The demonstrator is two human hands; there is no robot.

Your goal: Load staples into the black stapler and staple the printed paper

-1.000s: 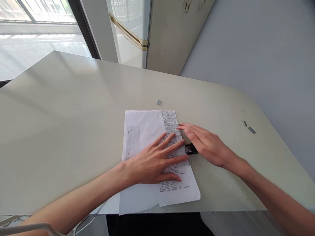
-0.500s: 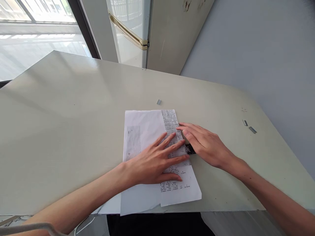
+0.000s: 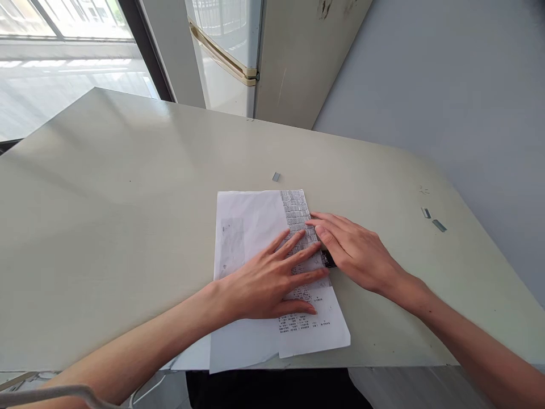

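A white sheet of paper [image 3: 251,210] lies on the table near its front edge, with a printed strip [image 3: 293,204] folded over along its right side. My left hand [image 3: 272,278] rests flat across the sheet, fingers spread over the printed strip. At the sheet's right edge is my right hand [image 3: 357,250], its fingers stretched out together and the fingertips touching the strip's border. A small black item [image 3: 328,259] shows partly between the paper and my right palm; its kind is hidden.
On the pale table [image 3: 128,238], a small grey-clear piece [image 3: 276,176] lies beyond the paper. Two similar pieces, one upper [image 3: 426,213] and one lower [image 3: 439,225], are at the right. A fridge [image 3: 230,57] and a grey wall [image 3: 447,85] stand behind.
Both hands and the paper hold almost the same places. The whole view has shifted very slightly.
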